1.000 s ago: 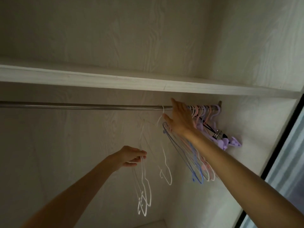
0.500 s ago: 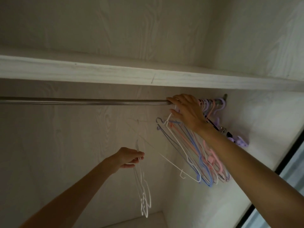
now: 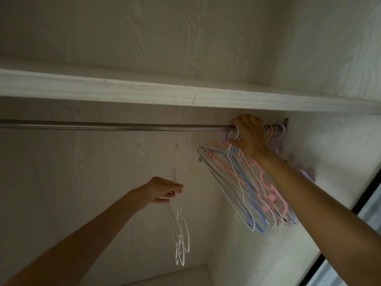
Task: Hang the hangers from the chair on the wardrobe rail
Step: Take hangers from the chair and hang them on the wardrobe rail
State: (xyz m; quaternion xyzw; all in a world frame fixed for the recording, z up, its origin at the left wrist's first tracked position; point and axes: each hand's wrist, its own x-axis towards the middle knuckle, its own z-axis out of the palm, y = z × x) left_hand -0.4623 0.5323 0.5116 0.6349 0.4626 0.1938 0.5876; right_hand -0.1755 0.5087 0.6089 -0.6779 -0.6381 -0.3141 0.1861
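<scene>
Wardrobe interior (image 3: pixel 144 48) is seen from below, pale wood grain, w/ a shelf (image 3: pixel 165 93) across the top. Metal rail (image 3: pixel 123 127) is fixed just under the shelf. A bunch of coloured hangers (image 3: pixel 257 195) (pink, blue, white, purple) is hung at the rail's right end, tilted down-right. Right hand (image 3: pixel 250 135) is curled over the rail at the hanger hooks; a white hook is pinched btw thumb & fingers. Left hand (image 3: pixel 162 190) is held lower, well apart from the rail, fingers pinching a few thin white hangers (image 3: pixel 181 234) that dangle below it.
</scene>
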